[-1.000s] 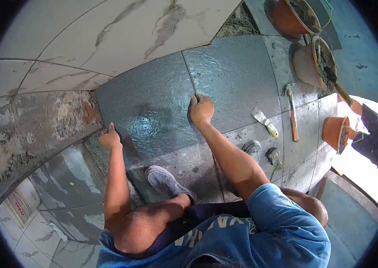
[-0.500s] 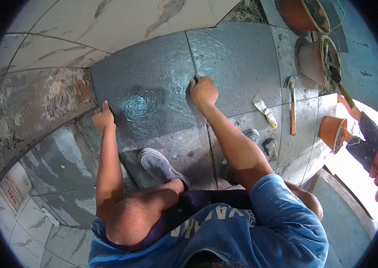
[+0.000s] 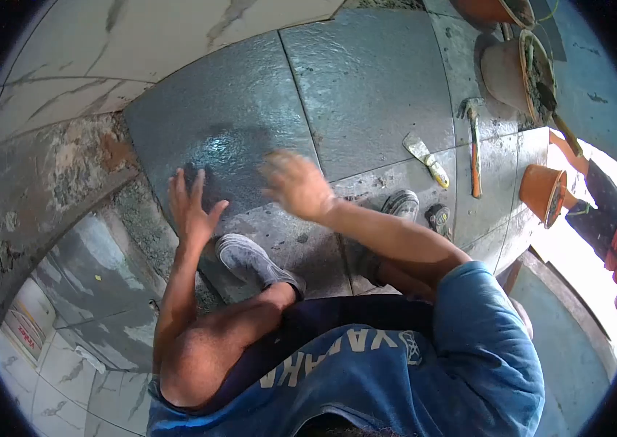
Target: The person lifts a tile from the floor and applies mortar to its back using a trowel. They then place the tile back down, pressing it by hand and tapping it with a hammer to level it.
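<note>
A large dark grey floor tile (image 3: 206, 95) lies in front of me, its wet surface shining. My left hand (image 3: 193, 207) is open at the near left edge of this tile, fingers spread and thumb apart. Over the tile's near right part is my right hand (image 3: 299, 186), slightly blurred, with its fingers apart and nothing visible in it. A narrow dark joint separates this tile from a second grey tile (image 3: 374, 80) on the right. Beyond its near right corner lies a scraper (image 3: 428, 160) with a yellow and white handle, beside a hammer (image 3: 475, 146).
Mortar-smeared buckets stand at the upper right, one orange bucket (image 3: 541, 193) beside another person's arm (image 3: 578, 207). White marbled tiles (image 3: 170, 36) border the far side. A rough masonry ledge (image 3: 53, 189) runs along the left. A tape measure (image 3: 438, 217) sits near my right shoe (image 3: 401, 205).
My right hand has left the joint between the tiles and moved left and nearer, its fingers opening. My left hand has shifted right and spread its fingers. The view has tilted slightly.
</note>
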Motion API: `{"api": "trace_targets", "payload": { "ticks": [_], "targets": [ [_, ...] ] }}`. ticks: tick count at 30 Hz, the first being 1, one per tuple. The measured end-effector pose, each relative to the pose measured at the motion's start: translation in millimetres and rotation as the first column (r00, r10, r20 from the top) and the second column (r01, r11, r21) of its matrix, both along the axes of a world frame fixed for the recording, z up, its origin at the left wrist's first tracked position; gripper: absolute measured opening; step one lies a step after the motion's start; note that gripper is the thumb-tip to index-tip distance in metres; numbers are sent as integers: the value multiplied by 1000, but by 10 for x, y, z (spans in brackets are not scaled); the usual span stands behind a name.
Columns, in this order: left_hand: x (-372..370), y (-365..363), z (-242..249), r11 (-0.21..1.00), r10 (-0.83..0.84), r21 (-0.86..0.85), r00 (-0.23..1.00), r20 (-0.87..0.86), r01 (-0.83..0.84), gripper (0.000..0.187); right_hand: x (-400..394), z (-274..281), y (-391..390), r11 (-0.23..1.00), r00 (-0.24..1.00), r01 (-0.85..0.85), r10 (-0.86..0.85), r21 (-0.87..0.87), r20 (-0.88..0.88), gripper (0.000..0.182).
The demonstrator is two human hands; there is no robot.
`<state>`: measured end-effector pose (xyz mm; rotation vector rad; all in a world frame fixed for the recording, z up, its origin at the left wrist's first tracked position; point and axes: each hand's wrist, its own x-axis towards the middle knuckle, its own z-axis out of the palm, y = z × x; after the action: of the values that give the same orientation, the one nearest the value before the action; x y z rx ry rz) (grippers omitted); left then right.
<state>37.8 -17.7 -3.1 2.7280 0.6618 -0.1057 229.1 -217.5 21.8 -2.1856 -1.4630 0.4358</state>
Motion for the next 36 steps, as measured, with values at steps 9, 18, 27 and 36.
{"api": "trace_targets", "payload": {
  "ticks": [9,18,27,36],
  "targets": [
    [713,176,76,940,-337,-47,897,-286,338,99,69,42,551,968,983,149,-166,203,72,65],
    [1033,139,173,939,-326,-25,865,-381,343,104,350,-632,386,975,984,176,-169,-134,63,64],
    [1821,-63,113,847,-527,-35,828,-192,531,102,2321,-302,-1231,677,622,682,-736,275,268,49],
    [2442,-433,-210,937,-346,-8,928,-141,348,121,3135,-341,-3483,40,128,855,-982,-518,136,80]
  ]
}}
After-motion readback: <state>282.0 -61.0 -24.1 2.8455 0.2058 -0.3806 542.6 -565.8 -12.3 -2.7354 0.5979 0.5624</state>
